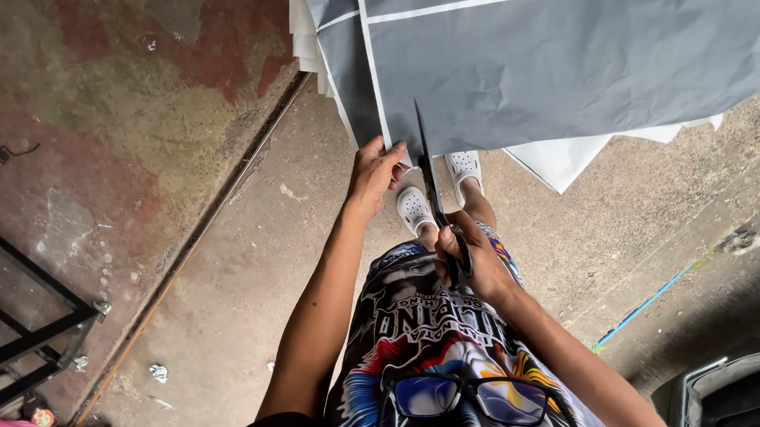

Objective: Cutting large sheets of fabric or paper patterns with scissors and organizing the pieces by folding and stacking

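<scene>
A large grey sheet (586, 67) with thin white lines hangs over white sheets at the top of the head view. My left hand (374, 170) grips the sheet's lower edge beside a white line. My right hand (473, 257) is closed on the handles of black scissors (431, 186), whose blades point up and meet the sheet's edge just right of my left hand. Below my hands are my white shoes (416, 209) and printed shirt, with glasses (470, 396) hanging at the collar.
The floor is stained concrete with a long groove (210, 219) running diagonally. A black metal frame (25, 322) stands at the lower left. A dark moulded object (732, 408) sits at the lower right, near a blue line on the floor.
</scene>
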